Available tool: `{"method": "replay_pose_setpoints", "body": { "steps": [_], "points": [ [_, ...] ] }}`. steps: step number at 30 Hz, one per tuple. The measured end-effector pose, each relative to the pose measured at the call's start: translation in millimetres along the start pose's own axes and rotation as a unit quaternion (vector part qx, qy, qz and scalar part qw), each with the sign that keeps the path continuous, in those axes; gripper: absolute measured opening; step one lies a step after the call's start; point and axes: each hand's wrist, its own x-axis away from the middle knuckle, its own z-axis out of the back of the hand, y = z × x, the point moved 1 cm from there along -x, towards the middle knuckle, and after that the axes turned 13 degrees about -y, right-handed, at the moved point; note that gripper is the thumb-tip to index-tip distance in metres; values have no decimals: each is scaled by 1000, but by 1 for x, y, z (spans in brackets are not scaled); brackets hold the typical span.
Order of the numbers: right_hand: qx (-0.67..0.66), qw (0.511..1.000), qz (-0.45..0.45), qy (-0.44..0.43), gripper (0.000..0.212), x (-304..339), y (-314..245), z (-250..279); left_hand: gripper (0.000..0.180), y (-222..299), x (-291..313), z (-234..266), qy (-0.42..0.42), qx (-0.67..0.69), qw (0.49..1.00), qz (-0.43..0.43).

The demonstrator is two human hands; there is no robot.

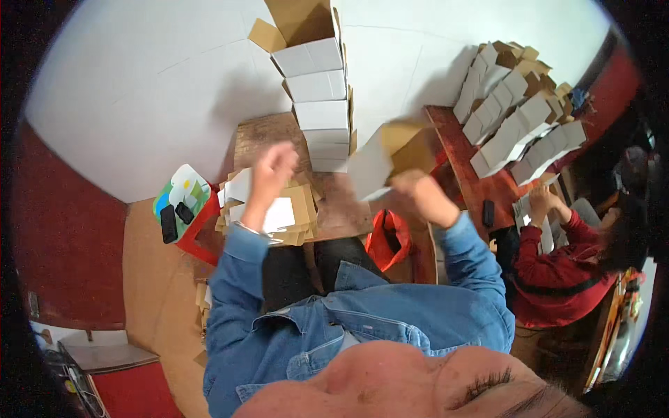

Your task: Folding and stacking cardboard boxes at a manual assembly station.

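My right hand (424,197) grips a small cardboard box (368,167), white outside and brown inside, by its near side. Motion blurs this box, which is folded up with its brown inside showing. Above the left part of the table, my left hand (274,173) is raised with nothing in it, its fingers loosely apart and slightly smeared. Beneath it lies a pile of flat cardboard blanks (300,209), some white side up, others brown. A tall stack of folded white boxes (320,87) stands at the far side, its top box showing flaps spread.
A wooden table (341,205) is before me. At left, a red container (198,226) carries a dark phone-like object (168,224). A red bag (387,240) hangs near my knees. Rows of white boxes (512,153) stand at right, where a person in a red top (557,279) handles cardboard.
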Motion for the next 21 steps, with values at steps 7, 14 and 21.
{"method": "replay_pose_setpoints", "body": {
  "steps": [7,14,21],
  "points": [
    [92,928,93,350,21,-96,-32,204,51,141,-118,94,181,-222,955,-75],
    [49,944,209,251,16,-254,-65,244,41,146,-176,101,126,-143,981,45],
    [262,959,98,39,14,-307,-5,235,30,137,-185,90,124,-109,986,18]
  ]
}}
